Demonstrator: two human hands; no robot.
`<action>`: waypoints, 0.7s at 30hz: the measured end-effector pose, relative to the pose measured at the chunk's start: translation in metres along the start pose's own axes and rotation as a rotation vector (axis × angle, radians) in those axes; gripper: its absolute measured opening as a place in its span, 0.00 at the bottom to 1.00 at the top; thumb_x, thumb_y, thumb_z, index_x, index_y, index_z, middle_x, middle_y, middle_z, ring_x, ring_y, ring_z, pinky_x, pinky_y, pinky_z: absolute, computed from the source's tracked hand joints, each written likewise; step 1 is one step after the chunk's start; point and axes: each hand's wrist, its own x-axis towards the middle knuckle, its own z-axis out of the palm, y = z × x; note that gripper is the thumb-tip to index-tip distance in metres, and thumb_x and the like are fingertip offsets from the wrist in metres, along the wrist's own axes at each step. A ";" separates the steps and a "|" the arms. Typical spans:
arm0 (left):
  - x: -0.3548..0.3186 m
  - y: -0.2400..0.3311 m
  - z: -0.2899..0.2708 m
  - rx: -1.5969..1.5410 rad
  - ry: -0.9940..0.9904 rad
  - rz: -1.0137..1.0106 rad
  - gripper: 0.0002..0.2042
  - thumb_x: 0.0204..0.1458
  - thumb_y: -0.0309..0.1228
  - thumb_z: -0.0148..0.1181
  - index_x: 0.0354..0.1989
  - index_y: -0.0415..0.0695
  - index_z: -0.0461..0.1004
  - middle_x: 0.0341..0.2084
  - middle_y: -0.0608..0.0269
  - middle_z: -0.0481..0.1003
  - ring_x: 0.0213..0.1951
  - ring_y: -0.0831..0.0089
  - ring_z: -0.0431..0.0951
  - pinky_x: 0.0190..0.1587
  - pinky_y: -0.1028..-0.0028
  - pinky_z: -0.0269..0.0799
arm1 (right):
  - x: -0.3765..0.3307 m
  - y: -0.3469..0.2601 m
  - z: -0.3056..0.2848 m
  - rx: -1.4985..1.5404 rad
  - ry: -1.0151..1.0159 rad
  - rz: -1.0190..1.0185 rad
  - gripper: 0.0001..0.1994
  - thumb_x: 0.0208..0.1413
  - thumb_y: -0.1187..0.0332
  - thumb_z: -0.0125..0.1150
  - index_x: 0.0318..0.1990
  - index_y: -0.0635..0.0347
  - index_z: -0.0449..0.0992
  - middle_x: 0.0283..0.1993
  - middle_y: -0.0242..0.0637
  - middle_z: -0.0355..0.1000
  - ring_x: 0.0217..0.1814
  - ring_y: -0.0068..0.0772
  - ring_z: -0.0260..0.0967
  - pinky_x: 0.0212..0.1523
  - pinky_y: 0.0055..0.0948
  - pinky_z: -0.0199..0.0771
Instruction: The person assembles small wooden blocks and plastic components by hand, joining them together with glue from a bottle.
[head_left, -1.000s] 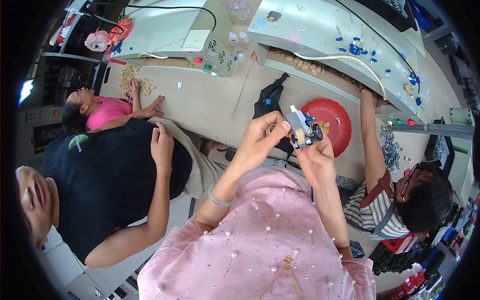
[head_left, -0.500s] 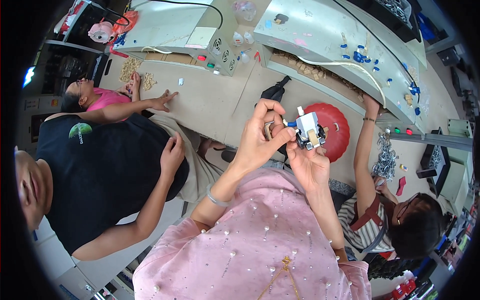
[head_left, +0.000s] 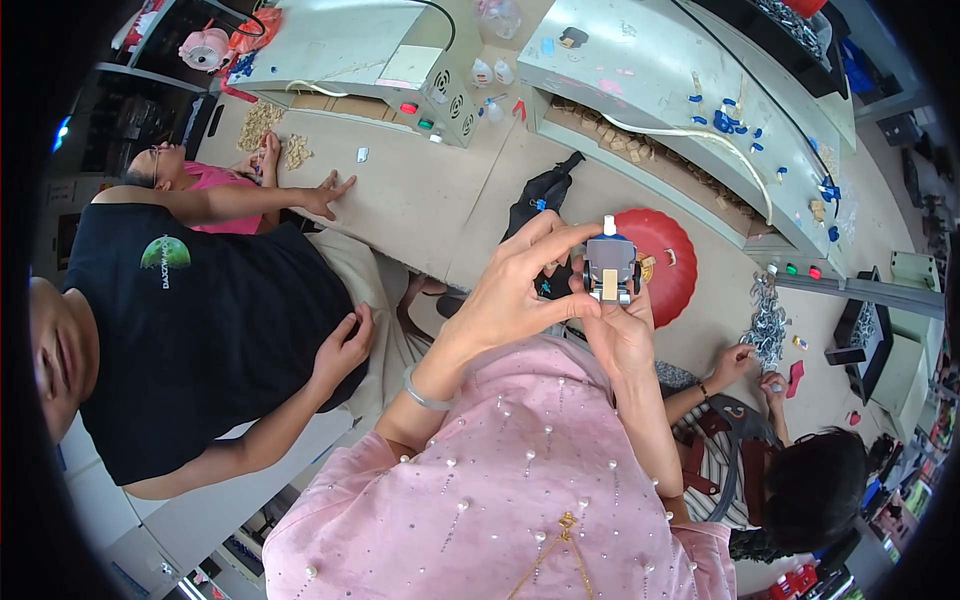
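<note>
In the head view I see the left hand [head_left: 522, 288] pinching a small grey wheeled block [head_left: 612, 262] between thumb and forefinger, while the right hand [head_left: 625, 345] grips its lower end, fingers partly hidden. The block is held up by the near edge of the worktable [head_left: 400, 215], where a scalloped red dish [head_left: 680, 285] lies near a black bundle [head_left: 530, 207].

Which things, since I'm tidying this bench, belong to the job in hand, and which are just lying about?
Job: grey device, held by left hand and right hand.
Seemingly lying about: black bundle; pink rounded object; red plastic bag.
</note>
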 end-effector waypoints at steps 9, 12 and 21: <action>0.004 0.006 0.003 0.042 0.003 -0.015 0.34 0.34 0.42 0.72 0.51 0.40 0.69 0.28 0.61 0.63 0.27 0.71 0.66 0.30 0.72 0.64 | 0.001 0.005 0.003 0.058 -0.045 -0.019 0.29 0.51 0.78 0.59 0.60 0.61 0.54 0.52 0.39 0.67 0.53 0.33 0.66 0.57 0.37 0.66; 0.003 0.005 0.003 0.055 0.026 -0.017 0.33 0.34 0.40 0.72 0.50 0.39 0.69 0.28 0.61 0.63 0.27 0.71 0.66 0.30 0.73 0.65 | -0.001 0.007 0.002 0.072 -0.029 -0.011 0.28 0.51 0.78 0.59 0.59 0.62 0.55 0.51 0.38 0.67 0.53 0.32 0.66 0.57 0.36 0.65; 0.000 0.006 -0.002 0.086 0.037 -0.055 0.30 0.33 0.35 0.72 0.49 0.41 0.71 0.28 0.61 0.63 0.26 0.71 0.66 0.30 0.73 0.65 | -0.003 -0.003 -0.008 -0.188 -0.033 0.050 0.25 0.54 0.74 0.57 0.59 0.63 0.58 0.55 0.38 0.64 0.57 0.32 0.63 0.57 0.33 0.62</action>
